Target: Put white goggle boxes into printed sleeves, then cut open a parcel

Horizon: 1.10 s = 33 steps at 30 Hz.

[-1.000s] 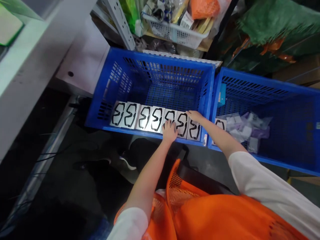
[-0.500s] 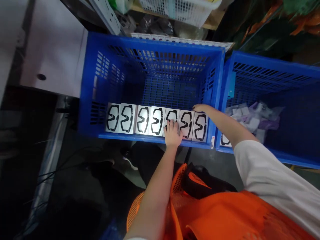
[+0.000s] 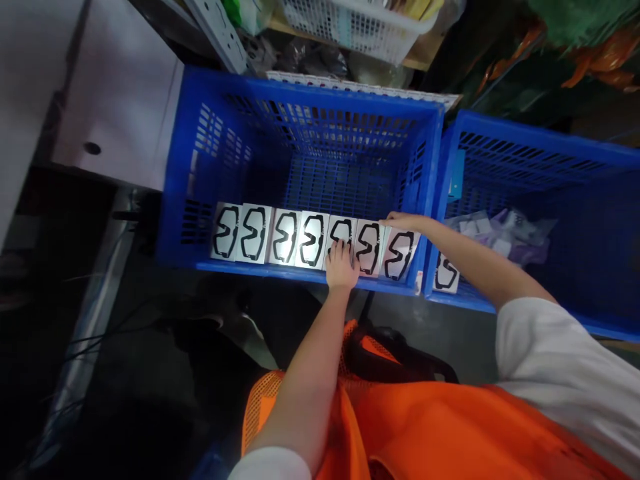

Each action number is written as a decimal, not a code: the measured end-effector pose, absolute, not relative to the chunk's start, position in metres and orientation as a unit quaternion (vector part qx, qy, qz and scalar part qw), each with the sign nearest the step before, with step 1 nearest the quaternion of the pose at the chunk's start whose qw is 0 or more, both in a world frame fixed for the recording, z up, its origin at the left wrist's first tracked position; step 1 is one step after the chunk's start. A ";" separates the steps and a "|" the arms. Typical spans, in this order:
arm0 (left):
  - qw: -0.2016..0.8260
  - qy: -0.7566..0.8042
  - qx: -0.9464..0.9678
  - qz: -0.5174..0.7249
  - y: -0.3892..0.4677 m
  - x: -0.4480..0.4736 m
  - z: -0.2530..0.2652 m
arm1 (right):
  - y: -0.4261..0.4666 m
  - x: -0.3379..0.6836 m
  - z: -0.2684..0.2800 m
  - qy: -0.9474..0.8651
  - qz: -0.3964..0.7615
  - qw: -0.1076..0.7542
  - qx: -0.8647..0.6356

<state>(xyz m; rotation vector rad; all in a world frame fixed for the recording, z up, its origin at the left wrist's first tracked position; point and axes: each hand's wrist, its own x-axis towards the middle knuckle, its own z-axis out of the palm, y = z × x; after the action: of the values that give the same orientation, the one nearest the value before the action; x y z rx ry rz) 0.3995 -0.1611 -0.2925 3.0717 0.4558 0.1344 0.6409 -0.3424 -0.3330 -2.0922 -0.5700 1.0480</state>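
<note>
A row of several white boxes [image 3: 255, 233], each with a black curved outline printed on top, lines the near side of a blue crate [image 3: 300, 85]. My left hand [image 3: 342, 268] lies open on the boxes right of the row's middle, fingers apart on a printed face. At the far edge of the rightmost white box [image 3: 399, 257], my right hand [image 3: 403, 222] grips with bent fingers, its fingertips by the seam with the neighbouring box. That end box sits slightly askew. Part of the right hand's grip is hidden.
To the right, a second blue crate [image 3: 540, 137] holds another white box [image 3: 446, 275], a pile of clear bags [image 3: 505, 233] and a light-blue box [image 3: 457, 176]. A white basket [image 3: 350, 30] stands on a shelf behind. A pale panel [image 3: 117, 93] adjoins the left side.
The rightmost box has turned askew, its far end to the right, under my right hand. My left hand stays on the row. The view has shifted slightly, showing more of the other crate's white box.
</note>
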 end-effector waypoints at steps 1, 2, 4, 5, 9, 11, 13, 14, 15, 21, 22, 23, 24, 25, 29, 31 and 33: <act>0.024 0.148 0.988 0.045 -0.161 0.399 -0.293 | -0.349 0.639 -0.329 -0.241 0.418 0.352 -0.802; 0.032 0.149 0.987 0.047 -0.161 0.399 -0.294 | -0.354 0.637 -0.326 -0.265 0.425 0.342 -0.795; 0.054 0.153 0.985 0.051 -0.161 0.400 -0.296 | -0.361 0.630 -0.321 -0.314 0.409 0.318 -0.796; 0.068 0.154 0.984 0.053 -0.161 0.400 -0.296 | -0.364 0.626 -0.318 -0.338 0.386 0.307 -0.802; 0.142 0.155 0.975 0.072 -0.159 0.401 -0.295 | -0.379 0.608 -0.301 -0.398 0.266 0.281 -0.832; 0.191 0.154 0.965 0.089 -0.156 0.401 -0.293 | -0.401 0.603 -0.285 -0.406 0.201 0.278 -0.847; 0.247 0.155 0.950 0.110 -0.155 0.403 -0.290 | -0.432 0.603 -0.262 -0.398 0.149 0.303 -0.853; 0.278 0.156 0.940 0.119 -0.156 0.403 -0.288 | -0.449 0.604 -0.248 -0.386 0.130 0.328 -0.852; 0.311 0.153 0.929 0.127 -0.158 0.404 -0.284 | -0.466 0.606 -0.234 -0.371 0.115 0.359 -0.848; 0.529 0.005 0.838 0.137 -0.196 0.386 -0.223 | -0.484 0.591 -0.157 -0.326 0.178 0.599 -0.710; 0.591 -0.015 0.792 0.156 -0.202 0.377 -0.207 | -0.471 0.581 -0.149 -0.327 0.203 0.635 -0.670; 0.645 -0.015 0.743 0.178 -0.206 0.365 -0.192 | -0.455 0.569 -0.143 -0.325 0.227 0.664 -0.634; 0.681 -0.007 0.704 0.201 -0.208 0.351 -0.178 | -0.437 0.557 -0.139 -0.323 0.247 0.684 -0.605; 0.701 0.003 0.676 0.226 -0.208 0.337 -0.166 | -0.418 0.544 -0.136 -0.321 0.264 0.696 -0.585; 0.732 0.117 0.602 0.296 -0.191 0.271 -0.144 | -0.362 0.522 -0.148 -0.356 0.315 0.678 -0.560; 0.762 0.194 0.531 0.315 -0.178 0.236 -0.145 | -0.353 0.534 -0.161 -0.362 0.314 0.653 -0.587; 0.786 0.260 0.453 0.331 -0.166 0.200 -0.147 | -0.351 0.555 -0.170 -0.351 0.266 0.641 -0.628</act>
<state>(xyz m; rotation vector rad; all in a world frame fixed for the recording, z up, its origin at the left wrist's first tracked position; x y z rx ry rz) 0.2001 -0.1663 -0.1472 0.9772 0.5607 0.7137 0.5547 -0.3513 -0.1702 -1.4320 -0.7998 0.6072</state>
